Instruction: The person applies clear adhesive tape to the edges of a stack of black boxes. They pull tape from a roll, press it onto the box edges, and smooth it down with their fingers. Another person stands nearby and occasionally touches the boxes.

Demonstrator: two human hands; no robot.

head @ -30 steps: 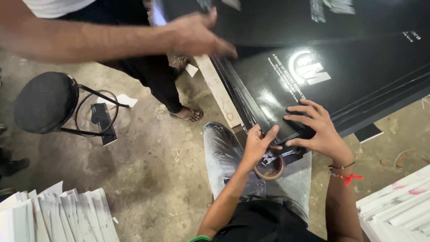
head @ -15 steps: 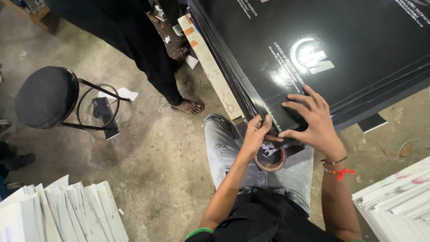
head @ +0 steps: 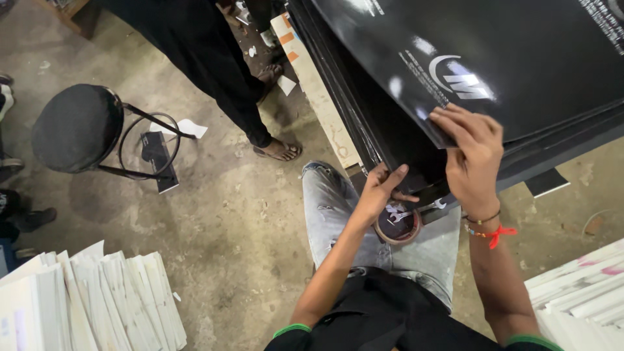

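since the earlier frame the right hand (head: 473, 159) has lifted the corner of the top glossy black sheet (head: 494, 58) higher, and it pinches this corner between thumb and fingers. the left hand (head: 379, 190) is under that corner with fingers loosely spread, touching the stack of black sheets (head: 390, 140). a brown tape roll (head: 398, 226) lies on the person's lap, just below the left hand.

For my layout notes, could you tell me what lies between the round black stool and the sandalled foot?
In the head view, between stool and foot: white paper scrap on concrete floor.
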